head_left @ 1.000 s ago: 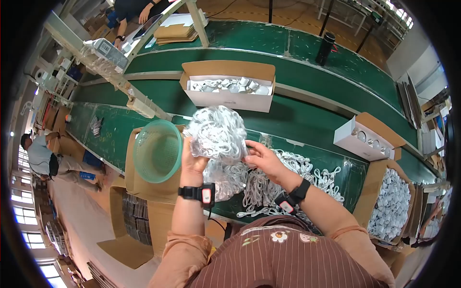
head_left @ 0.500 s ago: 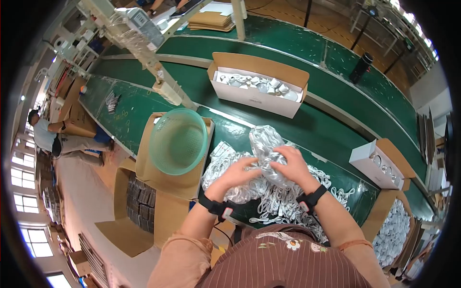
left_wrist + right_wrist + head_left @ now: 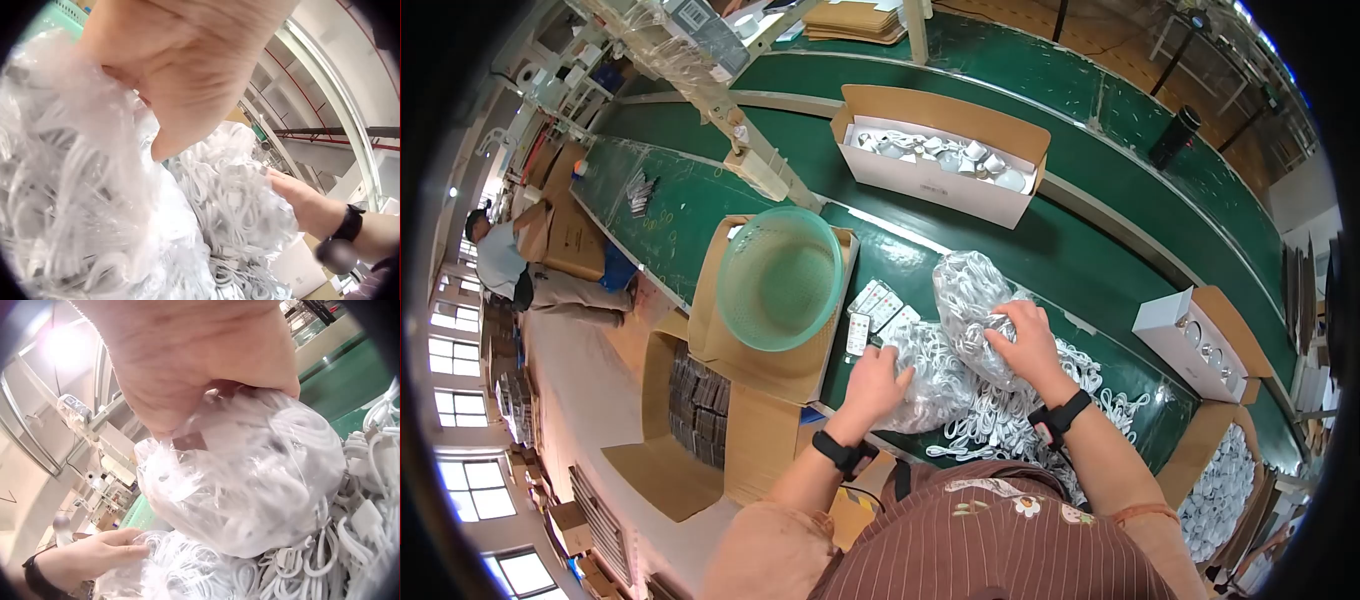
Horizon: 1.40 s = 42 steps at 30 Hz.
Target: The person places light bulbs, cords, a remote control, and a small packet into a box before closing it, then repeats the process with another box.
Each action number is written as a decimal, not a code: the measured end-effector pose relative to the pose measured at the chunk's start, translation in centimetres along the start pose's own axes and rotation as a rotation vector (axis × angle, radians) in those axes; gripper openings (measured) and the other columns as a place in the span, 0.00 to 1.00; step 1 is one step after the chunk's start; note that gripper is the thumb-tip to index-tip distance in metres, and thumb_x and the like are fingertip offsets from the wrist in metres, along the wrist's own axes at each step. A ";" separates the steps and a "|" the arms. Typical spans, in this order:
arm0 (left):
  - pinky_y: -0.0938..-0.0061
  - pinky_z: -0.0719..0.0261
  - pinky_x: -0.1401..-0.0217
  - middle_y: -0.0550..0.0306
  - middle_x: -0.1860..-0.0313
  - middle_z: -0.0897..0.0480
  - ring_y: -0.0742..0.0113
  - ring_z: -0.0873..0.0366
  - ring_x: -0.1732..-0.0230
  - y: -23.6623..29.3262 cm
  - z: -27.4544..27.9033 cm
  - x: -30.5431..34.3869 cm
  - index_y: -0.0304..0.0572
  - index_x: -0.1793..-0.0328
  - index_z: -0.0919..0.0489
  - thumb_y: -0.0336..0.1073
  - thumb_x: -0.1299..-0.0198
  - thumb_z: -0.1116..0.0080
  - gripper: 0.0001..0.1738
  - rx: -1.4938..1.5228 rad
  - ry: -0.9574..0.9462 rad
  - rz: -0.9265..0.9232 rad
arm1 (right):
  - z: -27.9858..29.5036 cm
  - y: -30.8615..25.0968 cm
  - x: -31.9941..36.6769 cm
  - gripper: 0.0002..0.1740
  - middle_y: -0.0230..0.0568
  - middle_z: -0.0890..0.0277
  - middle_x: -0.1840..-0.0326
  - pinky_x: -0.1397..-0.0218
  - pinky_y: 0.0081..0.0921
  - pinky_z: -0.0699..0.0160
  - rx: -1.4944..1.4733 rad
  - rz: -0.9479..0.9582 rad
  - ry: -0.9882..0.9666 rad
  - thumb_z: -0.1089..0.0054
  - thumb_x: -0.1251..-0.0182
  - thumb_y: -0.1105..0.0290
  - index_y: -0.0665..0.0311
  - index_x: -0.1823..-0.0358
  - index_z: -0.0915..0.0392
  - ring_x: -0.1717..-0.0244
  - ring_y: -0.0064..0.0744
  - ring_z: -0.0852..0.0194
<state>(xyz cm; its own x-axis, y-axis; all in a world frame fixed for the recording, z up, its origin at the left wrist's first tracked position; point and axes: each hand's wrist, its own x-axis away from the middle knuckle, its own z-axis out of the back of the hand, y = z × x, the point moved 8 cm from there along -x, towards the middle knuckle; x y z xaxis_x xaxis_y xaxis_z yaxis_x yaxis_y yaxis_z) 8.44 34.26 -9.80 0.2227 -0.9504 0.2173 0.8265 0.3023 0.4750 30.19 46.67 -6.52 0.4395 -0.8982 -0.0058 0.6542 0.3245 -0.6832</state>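
In the head view, my right hand (image 3: 1028,345) grips a clear plastic bag of white cables (image 3: 968,290), which rests on the pile. From the right wrist view, its thumb and fingers pinch the top of that bag (image 3: 250,481). My left hand (image 3: 875,385) is at the left side of a second clear bag of cables (image 3: 925,380), its thumb and fingers apart. Seen from the left wrist, the left thumb points down beside the bagged cables (image 3: 69,187); the other fingers are mostly hidden. Loose bundled white cables (image 3: 1000,425) lie under and beside the bags.
Small white remote-like cards (image 3: 880,305) lie left of the bags, by a green basket (image 3: 835,290) in a cardboard box (image 3: 700,325). White boxes (image 3: 930,195) (image 3: 1180,335) holding round lamp parts stand behind and to the right. A carton of small white parts (image 3: 1220,490) is at far right.
The raised bag of cables has come down onto the pile, rightward. My left hand has let go of it and moved left to the other bag; my right hand now grips it.
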 end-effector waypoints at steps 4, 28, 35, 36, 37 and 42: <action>0.54 0.23 0.52 0.34 0.61 0.21 0.38 0.21 0.58 -4.4 -1.4 -0.8 0.33 0.46 0.24 0.45 0.40 0.42 0.23 0.331 -0.108 0.070 | -0.7 -0.3 0.0 0.20 0.42 0.27 0.47 0.41 0.39 0.30 0.020 0.011 0.004 0.34 0.44 0.59 0.57 0.51 0.21 0.44 0.49 0.33; 0.61 0.23 0.45 0.39 0.49 0.20 0.46 0.21 0.48 -7.6 -3.9 -9.1 0.35 0.39 0.28 0.50 0.59 0.24 0.42 0.091 0.072 0.319 | -0.3 -0.7 0.2 0.19 0.44 0.27 0.48 0.40 0.39 0.31 0.008 0.044 0.014 0.33 0.45 0.60 0.57 0.52 0.20 0.45 0.50 0.33; 0.62 0.21 0.52 0.40 0.61 0.15 0.47 0.17 0.57 -7.1 -5.5 -10.7 0.31 0.55 0.18 0.42 0.61 0.27 0.27 0.247 -0.214 0.309 | -0.6 -0.5 0.1 0.20 0.43 0.27 0.48 0.40 0.39 0.31 0.007 0.036 0.007 0.32 0.46 0.61 0.57 0.52 0.21 0.44 0.49 0.34; 0.62 0.21 0.52 0.40 0.61 0.15 0.47 0.17 0.57 -6.6 -4.9 -10.8 0.31 0.55 0.18 0.42 0.61 0.27 0.27 0.247 -0.215 0.308 | -0.5 -0.6 0.1 0.20 0.44 0.27 0.49 0.40 0.39 0.31 0.004 0.048 0.019 0.32 0.46 0.61 0.57 0.52 0.20 0.45 0.50 0.33; 0.62 0.21 0.52 0.40 0.61 0.15 0.47 0.17 0.58 -6.2 -5.2 -10.3 0.31 0.56 0.18 0.42 0.61 0.28 0.27 0.365 -0.323 0.382 | -0.4 -0.7 0.1 0.20 0.44 0.27 0.49 0.40 0.39 0.31 0.004 0.047 0.020 0.32 0.46 0.61 0.57 0.52 0.20 0.45 0.50 0.33; 0.62 0.21 0.52 0.39 0.60 0.16 0.47 0.17 0.56 -5.4 -5.6 -10.8 0.31 0.55 0.18 0.41 0.60 0.30 0.26 0.208 -0.339 0.283 | -0.5 -0.6 0.1 0.19 0.43 0.27 0.49 0.40 0.39 0.31 0.005 0.040 0.019 0.32 0.46 0.61 0.57 0.52 0.21 0.45 0.50 0.33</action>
<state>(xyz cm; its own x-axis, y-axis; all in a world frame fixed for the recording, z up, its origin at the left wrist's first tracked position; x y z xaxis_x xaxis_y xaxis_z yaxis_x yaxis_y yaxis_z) 4.44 42.48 -19.53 0.2145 -0.7617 0.6113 0.6292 0.5865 0.5100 29.51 46.19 -6.47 0.4535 -0.8900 -0.0474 0.6393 0.3620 -0.6784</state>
